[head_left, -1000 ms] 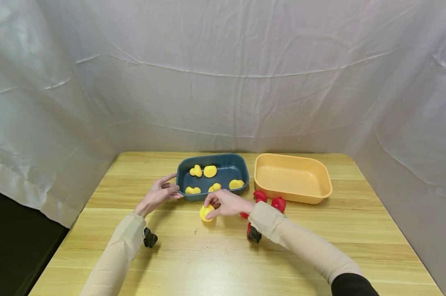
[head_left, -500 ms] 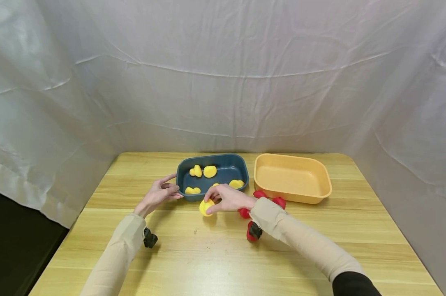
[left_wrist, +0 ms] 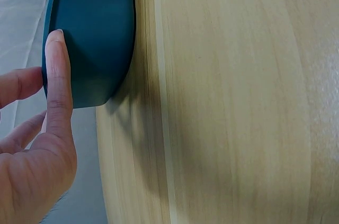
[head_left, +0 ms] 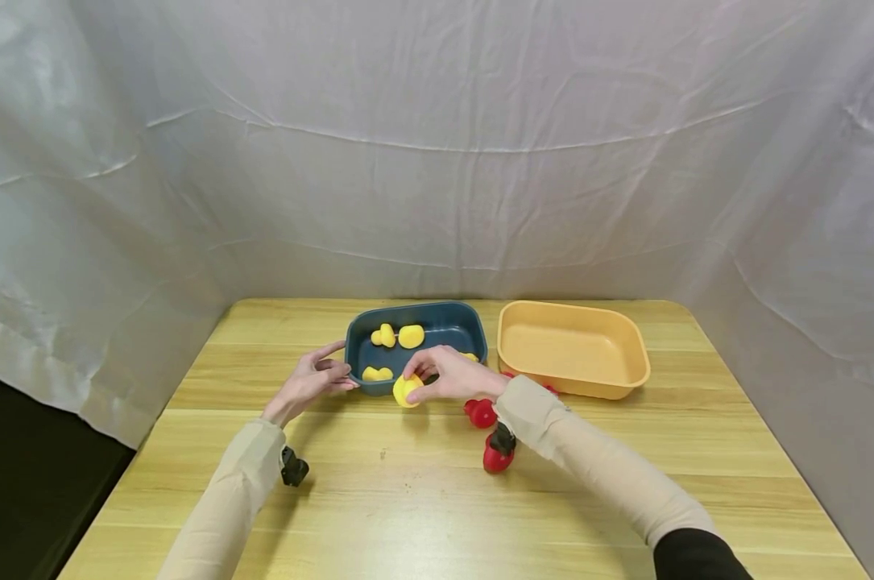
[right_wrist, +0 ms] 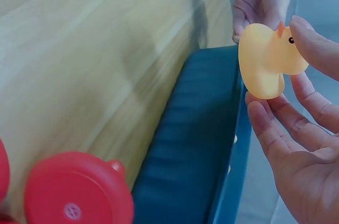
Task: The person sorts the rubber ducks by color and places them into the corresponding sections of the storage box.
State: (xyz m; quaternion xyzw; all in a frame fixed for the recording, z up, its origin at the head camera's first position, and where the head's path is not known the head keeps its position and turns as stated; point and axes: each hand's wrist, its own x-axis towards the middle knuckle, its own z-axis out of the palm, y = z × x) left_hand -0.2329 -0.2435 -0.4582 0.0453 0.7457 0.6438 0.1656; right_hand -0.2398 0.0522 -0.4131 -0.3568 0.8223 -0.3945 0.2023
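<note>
A yellow rubber duck is pinched between the thumb and fingers of my right hand, near the front wall of a dark blue bin. Its beak and eye show in the right wrist view, where the duck overlaps the bin's rim. My left hand grips the bin's left end, with the thumb along the outer wall and fingers at the rim. Several yellow ducks lie inside the bin; my right hand partly hides those at its front right.
A light orange bin stands right of the blue one, with nothing in it. Several red rubber ducks lie on the wooden table under and beside my right wrist, some partly hidden. Pale curtains enclose the back and sides.
My right hand has lifted the yellow duck up and toward the blue bin, covering more of the ducks inside. My left hand stays at the bin's left end.
</note>
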